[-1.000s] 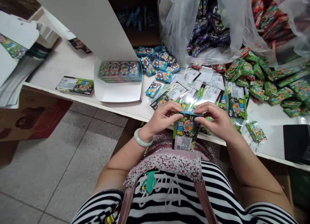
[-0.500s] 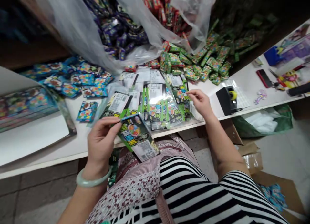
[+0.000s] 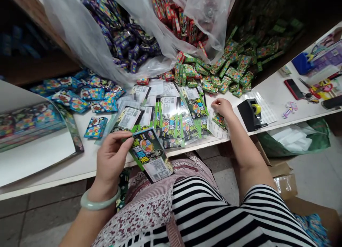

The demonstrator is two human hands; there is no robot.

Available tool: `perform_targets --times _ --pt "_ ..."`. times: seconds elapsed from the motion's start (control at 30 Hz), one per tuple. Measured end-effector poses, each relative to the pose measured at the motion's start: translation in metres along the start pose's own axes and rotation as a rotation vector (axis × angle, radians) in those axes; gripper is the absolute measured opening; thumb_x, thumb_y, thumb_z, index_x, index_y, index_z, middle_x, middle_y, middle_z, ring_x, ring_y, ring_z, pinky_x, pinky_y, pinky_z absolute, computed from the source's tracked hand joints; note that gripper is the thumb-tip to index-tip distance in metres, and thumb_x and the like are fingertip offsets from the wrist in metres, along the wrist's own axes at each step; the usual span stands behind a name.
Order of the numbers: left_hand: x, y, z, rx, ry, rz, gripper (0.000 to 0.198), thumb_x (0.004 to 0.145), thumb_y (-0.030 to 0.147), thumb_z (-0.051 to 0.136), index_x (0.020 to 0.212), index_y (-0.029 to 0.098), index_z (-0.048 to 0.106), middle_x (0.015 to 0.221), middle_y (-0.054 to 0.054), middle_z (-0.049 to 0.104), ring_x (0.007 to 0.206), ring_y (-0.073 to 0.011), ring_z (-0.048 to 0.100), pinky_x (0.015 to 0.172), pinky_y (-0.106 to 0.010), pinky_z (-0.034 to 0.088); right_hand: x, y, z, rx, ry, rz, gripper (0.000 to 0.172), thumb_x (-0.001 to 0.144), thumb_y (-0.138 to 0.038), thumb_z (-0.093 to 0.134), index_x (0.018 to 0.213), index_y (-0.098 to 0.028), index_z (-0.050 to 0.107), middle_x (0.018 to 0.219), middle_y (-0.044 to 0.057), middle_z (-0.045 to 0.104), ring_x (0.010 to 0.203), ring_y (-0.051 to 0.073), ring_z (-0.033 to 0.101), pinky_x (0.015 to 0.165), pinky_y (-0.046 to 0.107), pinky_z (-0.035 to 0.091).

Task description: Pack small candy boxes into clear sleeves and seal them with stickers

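My left hand (image 3: 111, 156), wearing a pale green bangle, pinches the upper left corner of a black and green printed candy bag (image 3: 149, 151). This bag carries a white barcode label and tilts over my lap, beyond the table edge. My right hand (image 3: 223, 108) is over the table with thumb and fingertips pressed together; whatever they may hold is hidden. Just below it, a small green candy box (image 3: 219, 121) rests on a white sheet (image 3: 219, 133). Between my hands, several overlapping labelled bags (image 3: 171, 113) cover the tabletop.
Blue candy packs (image 3: 96, 127) lie at the left beside an open display carton (image 3: 53, 143). Clear plastic bags hold purple packs (image 3: 128, 44) and red packs (image 3: 184, 26). Green boxes (image 3: 235, 72) are heaped behind. A tape dispenser (image 3: 249, 113) and phone (image 3: 293, 89) stand right.
My right hand has drawn slightly right, away from the pile of bags, and the small green box below it now shows. My left hand keeps hold of the candy bag.
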State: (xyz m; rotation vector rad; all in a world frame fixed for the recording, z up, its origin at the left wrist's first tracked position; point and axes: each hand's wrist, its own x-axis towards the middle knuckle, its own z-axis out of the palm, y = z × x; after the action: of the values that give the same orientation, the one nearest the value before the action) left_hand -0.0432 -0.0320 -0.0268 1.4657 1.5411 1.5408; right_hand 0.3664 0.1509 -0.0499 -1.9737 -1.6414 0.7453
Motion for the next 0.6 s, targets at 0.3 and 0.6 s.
perform_targets --times 0.3,0.6 --pt "0.0 0.01 0.014 -0.049 -0.087 0.062 0.015 0.082 0.028 0.078 0.095 0.026 0.07 0.092 0.0 0.07 0.089 -0.0153 0.066 0.077 -0.029 0.054 -0.021 -0.012 -0.025 0.342 0.031 -0.004 0.025 0.079 -0.042 0.066 0.078 -0.022 0.049 0.077 -0.001 0.06 0.073 0.016 0.067 0.066 0.031 0.055" --pt "-0.005 0.027 0.022 -0.087 -0.148 0.063 0.016 0.09 0.037 0.071 0.095 0.023 0.065 0.087 0.0 0.065 0.082 -0.0144 0.061 0.075 -0.029 0.049 -0.111 -0.178 0.015 0.354 -0.607 -0.8 0.021 0.088 -0.041 0.067 0.078 -0.023 0.066 0.089 0.004 0.069 0.086 0.019 0.064 0.083 0.038 0.052"
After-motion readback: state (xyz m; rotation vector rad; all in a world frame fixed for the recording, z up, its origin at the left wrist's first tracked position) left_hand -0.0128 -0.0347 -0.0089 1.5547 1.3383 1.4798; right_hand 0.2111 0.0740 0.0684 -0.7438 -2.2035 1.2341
